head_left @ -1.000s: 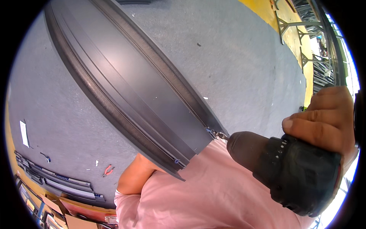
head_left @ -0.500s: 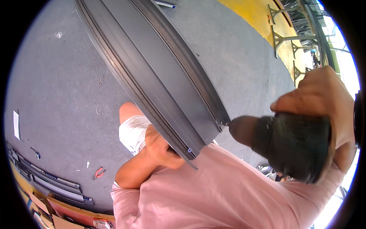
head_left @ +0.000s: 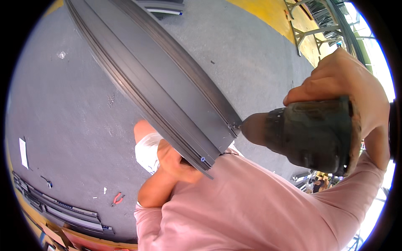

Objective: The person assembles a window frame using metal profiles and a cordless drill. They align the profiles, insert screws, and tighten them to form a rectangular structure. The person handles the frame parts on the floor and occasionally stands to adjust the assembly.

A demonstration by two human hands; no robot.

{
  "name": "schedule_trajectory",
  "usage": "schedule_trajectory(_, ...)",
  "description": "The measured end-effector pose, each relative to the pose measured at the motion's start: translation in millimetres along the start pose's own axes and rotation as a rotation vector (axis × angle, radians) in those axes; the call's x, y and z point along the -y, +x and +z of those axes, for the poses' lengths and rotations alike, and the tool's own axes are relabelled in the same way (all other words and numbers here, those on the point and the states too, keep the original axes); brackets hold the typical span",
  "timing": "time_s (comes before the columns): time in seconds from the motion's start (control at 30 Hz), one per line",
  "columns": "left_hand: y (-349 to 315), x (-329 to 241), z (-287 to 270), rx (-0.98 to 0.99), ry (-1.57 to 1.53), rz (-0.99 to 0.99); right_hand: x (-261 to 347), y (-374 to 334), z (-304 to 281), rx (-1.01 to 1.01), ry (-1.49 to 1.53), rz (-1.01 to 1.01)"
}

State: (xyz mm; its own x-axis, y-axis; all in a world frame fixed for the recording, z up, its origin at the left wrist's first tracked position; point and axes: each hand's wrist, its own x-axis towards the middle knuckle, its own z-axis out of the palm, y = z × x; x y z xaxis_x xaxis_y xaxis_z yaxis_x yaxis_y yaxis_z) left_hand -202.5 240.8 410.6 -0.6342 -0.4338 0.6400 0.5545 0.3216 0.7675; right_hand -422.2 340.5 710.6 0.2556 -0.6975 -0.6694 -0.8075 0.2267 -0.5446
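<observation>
A long dark grey metal profile (head_left: pixel 159 71) with grooved edges slants from the upper left down to my chest. Under its near end, my left hand (head_left: pixel 173 165) is wrapped round the lower edge, its fingertips partly hidden. A screw head (head_left: pixel 203 159) shows on that edge, close to the left hand. In my right hand (head_left: pixel 345 85) is a dark, worn power drill (head_left: pixel 310 131), held level. Its nose points left, with the bit at a small screw (head_left: pixel 233 126) in the profile's right-hand corner.
On the grey floor at left lie red-handled pliers (head_left: pixel 118 199), a white paper strip (head_left: pixel 23 153) and stacked dark profiles (head_left: pixel 71 213). More profiles (head_left: pixel 161 7) lie beyond the held one. A metal rack (head_left: pixel 312 31) stands at upper right.
The drill and my right hand have moved up and slightly left in the picture. The profile's near end has shifted a little left and up. My left hand keeps its hold.
</observation>
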Motion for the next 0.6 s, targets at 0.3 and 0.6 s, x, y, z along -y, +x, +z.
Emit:
schedule_trajectory(0.3,-11.4,-1.7,-2.3,0.012,0.344,0.155,6.1,-30.4,19.6,-0.335,-0.068,0.071)
schedule_trajectory(0.6,-53.7,20.9,-25.8,-0.051,0.277,-0.111,-74.5,-85.2,188.7,-1.119,0.21,0.264)
